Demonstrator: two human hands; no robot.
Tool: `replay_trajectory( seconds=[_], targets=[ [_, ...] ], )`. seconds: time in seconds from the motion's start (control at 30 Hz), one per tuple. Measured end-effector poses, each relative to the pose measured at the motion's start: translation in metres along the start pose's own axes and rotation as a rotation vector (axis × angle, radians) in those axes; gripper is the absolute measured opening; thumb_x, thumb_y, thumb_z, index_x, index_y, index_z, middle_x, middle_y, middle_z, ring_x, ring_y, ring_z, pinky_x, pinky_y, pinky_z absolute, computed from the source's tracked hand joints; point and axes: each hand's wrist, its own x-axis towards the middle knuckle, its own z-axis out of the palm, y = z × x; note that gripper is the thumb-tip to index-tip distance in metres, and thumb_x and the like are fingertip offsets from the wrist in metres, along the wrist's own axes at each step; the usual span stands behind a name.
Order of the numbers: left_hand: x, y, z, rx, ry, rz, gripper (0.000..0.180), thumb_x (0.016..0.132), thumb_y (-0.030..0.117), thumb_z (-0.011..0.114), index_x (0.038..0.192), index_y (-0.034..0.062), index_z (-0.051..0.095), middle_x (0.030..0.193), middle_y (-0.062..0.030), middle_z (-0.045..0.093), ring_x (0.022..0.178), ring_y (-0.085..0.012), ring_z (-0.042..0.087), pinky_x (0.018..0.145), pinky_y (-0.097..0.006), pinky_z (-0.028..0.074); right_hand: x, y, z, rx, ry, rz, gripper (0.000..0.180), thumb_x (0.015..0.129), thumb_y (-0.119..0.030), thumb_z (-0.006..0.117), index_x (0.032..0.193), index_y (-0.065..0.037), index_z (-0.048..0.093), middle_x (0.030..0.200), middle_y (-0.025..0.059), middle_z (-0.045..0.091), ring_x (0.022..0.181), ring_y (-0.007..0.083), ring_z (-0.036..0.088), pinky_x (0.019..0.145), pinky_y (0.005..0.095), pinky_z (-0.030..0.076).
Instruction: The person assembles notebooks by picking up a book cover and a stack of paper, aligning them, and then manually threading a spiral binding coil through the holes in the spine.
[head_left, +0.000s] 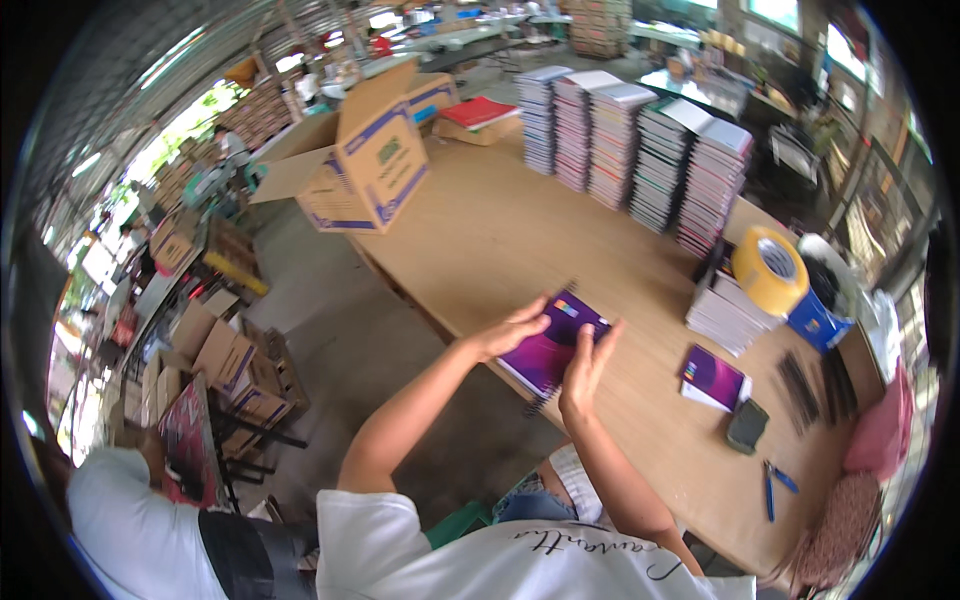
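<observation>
A purple notebook [535,355] was held between two hands, over the near edge of the table [470,215], and its black spiral wire [537,405] was seen sticking out at the near end. The left side was gripped by the left hand [508,332], with the fingers slightly bent, while the right side was pressed by the right hand [584,372], with the fingers rather straight. Both grips were closed only to the thickness of the notebook, perhaps so that it was kept steady without being bent; how it was supported from below could not be told. Another small purple notebook [715,376] was laid to the right, beside a dark phone [748,425], and near to it blue-handled pliers [770,492] and black wire coils [798,388] were placed, probably for easy reach. A yellow tape roll [768,270] was rested on a pile of paper [733,315]. Five stacks of notebooks [610,150] were lined along the far side, seemingly so that working space was left, and a cardboard box [390,170] was stood at the far left with its flaps raised
</observation>
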Motion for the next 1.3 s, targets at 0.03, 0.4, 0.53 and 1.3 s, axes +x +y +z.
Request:
replay_trajectory(
  seconds=[0.03,0.4,0.53,1.3],
  targets=[
    [0.004,0.004,0.001,0.051,-0.026,0.014,0.072,0.104,0.036,0.048,0.156,0.0036,0.011,0.164,-0.0133,0.006,0.151,-0.0232,0.006,0.121,-0.037,0.013,0.0,0.0,0.007,-0.016,0.049,-0.019,0.079,0.102,-0.04,0.047,0.156,-0.001,0.004,0.164,0.0182,0.001,0.151,0.0287,0.004,0.121,0.0387,0.006],
    [-0.096,-0.169,0.117,-0.006,0.993,-0.034,0.043,0.09,0.036,0.064,0.115,0.0036,0.051,0.115,-0.0139,0.053,0.092,-0.0184,0.055,0.075,-0.034,0.047,0.005,-0.043,-0.262,-0.945,-0.127,-0.338,0.05,0.088,-0.02,0.069,0.136,-0.009,0.055,0.151,0.0183,0.037,0.142,0.0351,0.031,0.111,0.0477,0.032],
    [-0.093,-0.192,0.24,0.908,0.555,-0.192,0.061,0.078,0.036,0.077,0.129,0.0097,0.054,0.125,-0.0161,0.054,0.112,-0.0346,0.054,0.088,-0.05,0.049,-0.003,-0.083,-0.267,-1.805,0.056,-0.271,0.077,0.075,-0.033,0.079,0.145,-0.03,0.048,0.162,0.0144,0.017,0.148,0.0461,0.006,0.108,0.0734,0.015],
    [0.145,-0.033,0.251,0.868,0.269,0.403,0.053,0.084,0.024,0.074,0.129,0.006,0.051,0.125,-0.0166,0.051,0.118,-0.0348,0.052,0.094,-0.048,0.047,0.103,-0.034,-0.303,-1.303,0.353,0.113,0.063,0.08,-0.034,0.074,0.117,0.012,0.052,0.119,0.0302,0.052,0.117,0.0453,0.047,0.098,0.0453,0.047]
  ],
)
